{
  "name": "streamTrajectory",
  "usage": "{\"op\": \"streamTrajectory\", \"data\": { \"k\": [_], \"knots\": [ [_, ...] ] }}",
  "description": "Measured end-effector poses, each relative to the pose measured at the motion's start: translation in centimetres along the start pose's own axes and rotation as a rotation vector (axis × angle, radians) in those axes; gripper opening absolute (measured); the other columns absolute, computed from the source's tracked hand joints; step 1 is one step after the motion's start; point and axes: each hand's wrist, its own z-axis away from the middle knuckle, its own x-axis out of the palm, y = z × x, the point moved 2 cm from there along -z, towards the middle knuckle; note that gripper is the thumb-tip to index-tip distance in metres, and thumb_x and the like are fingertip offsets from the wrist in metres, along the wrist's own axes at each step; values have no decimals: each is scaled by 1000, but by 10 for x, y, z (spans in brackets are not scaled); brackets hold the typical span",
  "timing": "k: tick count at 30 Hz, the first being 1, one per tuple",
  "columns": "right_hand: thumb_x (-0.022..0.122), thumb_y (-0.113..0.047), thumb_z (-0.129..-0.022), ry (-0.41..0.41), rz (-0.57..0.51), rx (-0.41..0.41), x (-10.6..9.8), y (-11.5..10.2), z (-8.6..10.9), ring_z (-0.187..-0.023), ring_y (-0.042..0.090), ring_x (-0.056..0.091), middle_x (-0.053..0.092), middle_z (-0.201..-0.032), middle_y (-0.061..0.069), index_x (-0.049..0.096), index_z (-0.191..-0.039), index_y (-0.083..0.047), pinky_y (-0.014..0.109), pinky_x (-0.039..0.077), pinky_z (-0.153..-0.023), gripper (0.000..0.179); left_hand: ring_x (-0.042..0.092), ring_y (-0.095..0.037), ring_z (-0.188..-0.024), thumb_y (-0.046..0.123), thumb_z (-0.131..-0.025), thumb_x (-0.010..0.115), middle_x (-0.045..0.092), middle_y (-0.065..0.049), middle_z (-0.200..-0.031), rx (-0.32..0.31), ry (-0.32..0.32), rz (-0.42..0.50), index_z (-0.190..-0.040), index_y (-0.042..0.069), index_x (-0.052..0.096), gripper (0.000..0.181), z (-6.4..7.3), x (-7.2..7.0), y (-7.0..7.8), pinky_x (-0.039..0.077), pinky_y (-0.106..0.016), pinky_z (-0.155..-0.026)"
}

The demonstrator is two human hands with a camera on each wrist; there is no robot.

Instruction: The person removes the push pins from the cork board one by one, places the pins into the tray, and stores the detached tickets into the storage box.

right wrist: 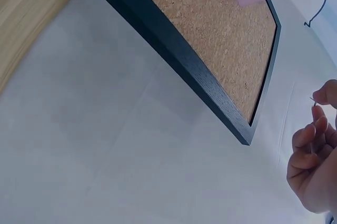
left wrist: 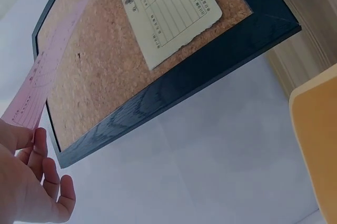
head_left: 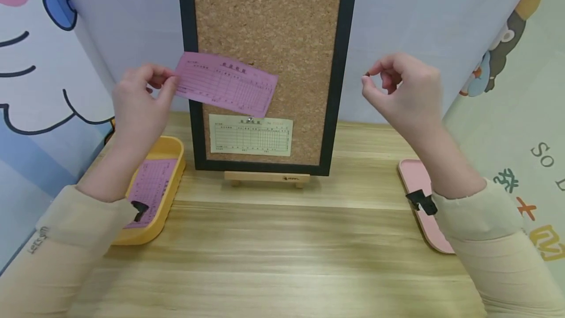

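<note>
In the head view, I'm watching a person whose left hand (head_left: 143,87) is holding a pink slip (head_left: 227,84) by its left end, fingers pinching it. The slip is slanting down to the right in front of a black-framed cork board (head_left: 269,23), just above a pale slip (head_left: 250,136) that a small pin (head_left: 250,119) is marking at its top. The right hand (head_left: 406,87) is hovering beside the board's right edge, thumb and forefinger meeting on something tiny. The board is standing on a wooden stand (head_left: 267,176) on the tabletop (head_left: 247,249), between a yellow tray (head_left: 169,205) holding more pink paper (head_left: 152,190) and a pink tray (head_left: 417,173).

In the left wrist view, thumb and forefinger are gripping the slip's end; whether its far end is touching the cork, I can't tell.

In the right wrist view, the fingers are pinching a thin, pointed piece (right wrist: 314,100), apart from the board.
</note>
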Motion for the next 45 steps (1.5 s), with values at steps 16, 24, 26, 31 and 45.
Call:
{"op": "streamTrajectory", "data": {
  "k": [16, 24, 26, 31, 45],
  "knots": [
    [68, -4, -76, -21, 27, 39, -34, 13, 21, -61, -1, 37, 49, -62, 8, 66, -81, 3, 13, 28, -58, 8, 39, -21, -105, 31, -95, 54, 58, -11, -105, -80, -134, -99, -113, 5, 65, 33, -9, -27, -1, 30, -34, -86],
    [69, 0, -75, -38, 45, 102, -49, 25, 34, -61, -6, 37, 47, -63, 5, 66, -81, 5, 9, 32, -61, 8, 37, -24, -105, 30, -96, 52, 57, -12, -105, -75, -223, -171, -114, 7, 65, 32, -19, -37, -3, 33, -29, -76],
    [70, 0, -75, -45, 42, 116, -51, 32, 38, -60, -6, 37, 46, -63, 4, 66, -81, 4, 8, 33, -61, 8, 38, -25, -104, 30, -96, 51, 56, -12, -104, -78, -242, -191, -113, 8, 65, 31, -21, -39, -6, 34, -27, -71],
    [70, -4, -76, -62, 34, 154, -58, 47, 48, -58, -6, 39, 45, -62, -2, 66, -81, 2, 8, 35, -59, 8, 42, -26, -97, 30, -97, 50, 56, -14, -105, -78, -290, -220, -114, 7, 62, 31, -24, -42, -15, 35, -19, -62],
    [69, -1, -78, -102, -23, 269, -72, 77, 79, -57, -3, 41, 45, -66, -12, 65, -83, 1, 5, 36, -57, 7, 44, -29, -90, 27, -96, 53, 56, -17, -98, -37, -497, -244, -109, 7, 62, 26, -31, -42, -51, 35, -14, -55]
  ]
}}
